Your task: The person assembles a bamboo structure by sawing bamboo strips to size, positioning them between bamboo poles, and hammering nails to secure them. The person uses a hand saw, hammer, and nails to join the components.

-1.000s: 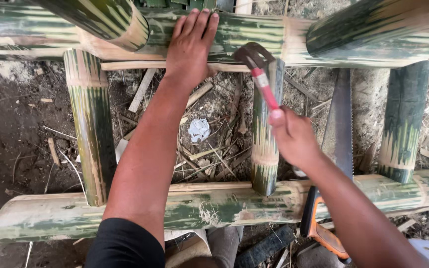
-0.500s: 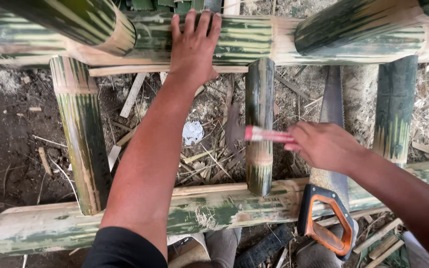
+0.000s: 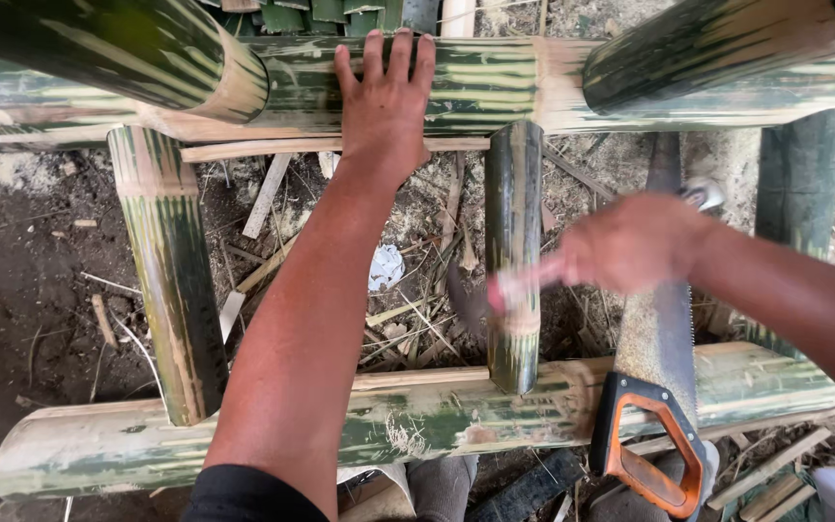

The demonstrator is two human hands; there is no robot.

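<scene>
— Hands first: what are they doing?

— Left hand (image 3: pixel 386 101) lies flat, fingers spread, pressed on the far horizontal bamboo pole (image 3: pixel 456 82). Right hand (image 3: pixel 635 242) is blurred, closed around a pink-handled tool (image 3: pixel 519 287) whose head I cannot make out.

— Where is that tool?

— Right against the short upright bamboo piece (image 3: pixel 513 251) set between the far pole and the near bamboo pole (image 3: pixel 417 416).

— Anything else close by?

— Handsaw (image 3: pixel 656 387) with an orange-and-black handle leans over the near pole, on the right. Another bamboo upright (image 3: pixel 168 271) stands to the left.
</scene>
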